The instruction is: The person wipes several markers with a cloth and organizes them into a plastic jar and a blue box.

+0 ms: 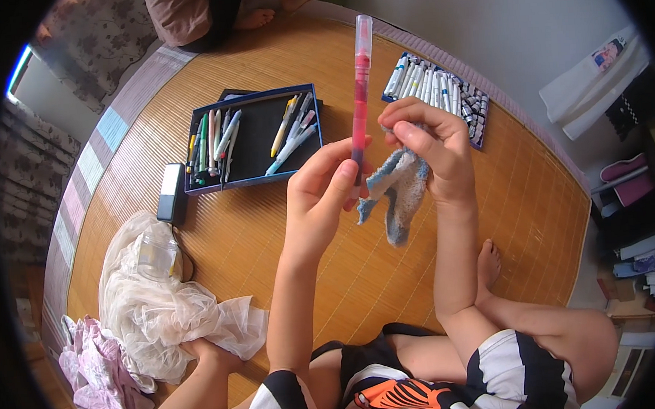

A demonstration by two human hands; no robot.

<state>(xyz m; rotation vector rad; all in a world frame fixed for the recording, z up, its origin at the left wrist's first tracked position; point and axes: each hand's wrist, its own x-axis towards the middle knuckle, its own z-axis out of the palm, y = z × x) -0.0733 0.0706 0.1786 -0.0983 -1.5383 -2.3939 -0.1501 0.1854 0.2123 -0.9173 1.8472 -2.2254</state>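
Upright in my left hand (319, 186) stands a pink-red pen (362, 101) with a clear cap at its top. My left thumb and fingers close round its lower end. Beside it, my right hand (437, 149) pinches a small fuzzy cloth (407, 188), grey-beige with blue edges, which hangs down in folds close to the pen's lower end. Part of the cloth is hidden behind my right fingers. Both hands are raised above the bamboo mat (362, 273).
Beyond my left hand lies a dark blue tray (254, 177) with several pens. A box of white markers (440, 85) sits at the far right. Leftward are a black-and-white box (171, 195), sheer cream fabric (176, 311), a clear container (158, 254) and pink cloth (101, 368). Another person (196, 17) sits at the back.
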